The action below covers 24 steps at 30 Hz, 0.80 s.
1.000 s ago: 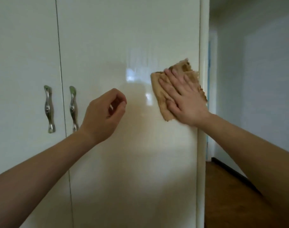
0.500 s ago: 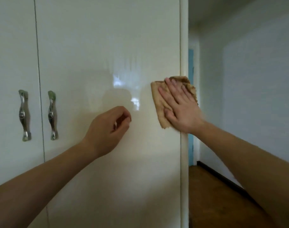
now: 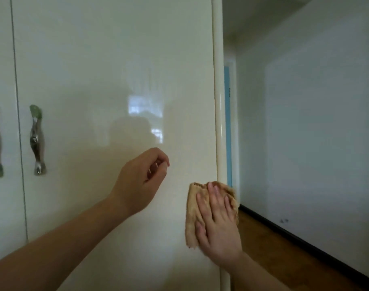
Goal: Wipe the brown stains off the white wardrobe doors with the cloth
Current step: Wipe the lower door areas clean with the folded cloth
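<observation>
A glossy white wardrobe door (image 3: 108,66) fills the left and middle of the view. My right hand (image 3: 218,224) lies flat with fingers spread on a tan cloth (image 3: 192,215), pressing it against the door close to the door's right edge. My left hand (image 3: 140,180) hovers just in front of the door, left of the cloth and a little higher, its fingers curled loosely with nothing in them. I see no brown stain on the visible door surface.
Two metal handles (image 3: 37,139) flank the seam between the doors at the left. The wardrobe's rounded corner post (image 3: 218,101) stands right of the cloth. Beyond it are a white wall (image 3: 316,122), a dark skirting board (image 3: 305,246) and a wooden floor (image 3: 269,255).
My right hand has slid the cloth down the door along its right edge. The view has shifted right, so the handles sit further left. My left hand keeps its curled pose.
</observation>
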Tool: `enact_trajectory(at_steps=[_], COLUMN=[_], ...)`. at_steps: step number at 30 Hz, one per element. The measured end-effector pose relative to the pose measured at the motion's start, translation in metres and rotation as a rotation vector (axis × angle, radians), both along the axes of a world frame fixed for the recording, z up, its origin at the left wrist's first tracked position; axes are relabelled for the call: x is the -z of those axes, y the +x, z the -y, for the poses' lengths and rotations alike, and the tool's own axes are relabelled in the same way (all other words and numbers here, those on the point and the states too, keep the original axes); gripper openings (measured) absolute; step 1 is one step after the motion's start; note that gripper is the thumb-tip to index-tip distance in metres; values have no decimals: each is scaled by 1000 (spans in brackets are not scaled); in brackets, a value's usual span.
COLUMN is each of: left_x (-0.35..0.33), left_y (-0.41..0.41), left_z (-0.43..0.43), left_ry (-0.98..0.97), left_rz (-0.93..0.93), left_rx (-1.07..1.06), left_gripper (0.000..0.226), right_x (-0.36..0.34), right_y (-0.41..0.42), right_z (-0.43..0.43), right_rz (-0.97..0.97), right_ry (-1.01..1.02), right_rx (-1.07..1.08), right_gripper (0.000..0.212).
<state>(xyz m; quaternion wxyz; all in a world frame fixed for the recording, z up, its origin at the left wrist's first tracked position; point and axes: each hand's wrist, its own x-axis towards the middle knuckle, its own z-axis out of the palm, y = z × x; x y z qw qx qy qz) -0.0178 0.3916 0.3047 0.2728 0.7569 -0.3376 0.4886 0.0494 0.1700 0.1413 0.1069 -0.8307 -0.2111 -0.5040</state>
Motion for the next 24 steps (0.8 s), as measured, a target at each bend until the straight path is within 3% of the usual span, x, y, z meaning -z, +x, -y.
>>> enact_trajectory(at_steps=[3,7,10,15,18,21,24], left_x=[12,24,53,129,161,169,168], left_y=[-2,-3,-5,-4,-1,6,12], left_z=[-2,4,9,9,0,-4,-1], left_ry=[40,19,26,56,146,145,47], left_rz=[-28,-52,-84,-201,-248,-273,-277], left_rx=[-1,18,53,148,130,119,112], left_gripper=[7,7,9,12,14,13,13], right_x=[-30,-97,-55,144,173,93,6], right_y=[6,10,11,7,13,32,34], right_z=[25,7,-15,26,65,83,67], right_rz=[12,139,193,28,-25,99,263], right_ry=[-184,-61,-83,-733,-1116,-1048,-723], right_rx=[-60,-20,-27,-116,-203,-209,-182], right_gripper=[63,65,66,72,58,58,63])
